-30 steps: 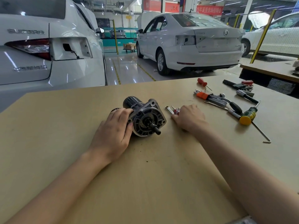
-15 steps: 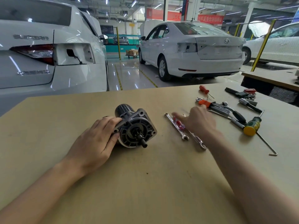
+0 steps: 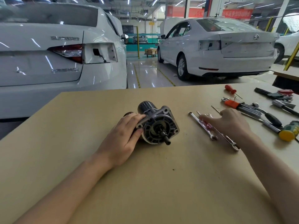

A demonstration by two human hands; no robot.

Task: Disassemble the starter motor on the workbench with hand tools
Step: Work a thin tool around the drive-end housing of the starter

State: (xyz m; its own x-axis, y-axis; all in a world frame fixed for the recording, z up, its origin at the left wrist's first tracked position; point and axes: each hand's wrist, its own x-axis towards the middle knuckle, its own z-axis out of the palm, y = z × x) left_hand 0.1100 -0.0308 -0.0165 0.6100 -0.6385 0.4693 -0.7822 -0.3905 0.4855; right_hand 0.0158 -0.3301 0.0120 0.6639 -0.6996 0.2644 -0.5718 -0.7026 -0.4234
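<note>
The starter motor (image 3: 159, 125) lies on its side on the tan workbench (image 3: 145, 183), its flanged nose and pinion shaft pointing toward me. My left hand (image 3: 124, 136) grips the motor's body from the left, fingers curled over the housing and flange edge. To the right, my right hand (image 3: 229, 122) rests with fingers stretched out on a small red-handled tool (image 3: 207, 125). That tool lies across two chrome combination wrenches (image 3: 203, 126) set diagonally on the bench. The hand holds nothing.
More tools lie at the right: a hex key set in an orange holder (image 3: 242, 106), a red screwdriver (image 3: 230, 89), a black-handled ratchet (image 3: 273, 118), a green-and-yellow screwdriver (image 3: 289, 131). White cars stand beyond the bench's far edge.
My right hand has slid rightward off the wrenches and uncurled, leaving them exposed on the bench. My left hand keeps its hold on the motor.
</note>
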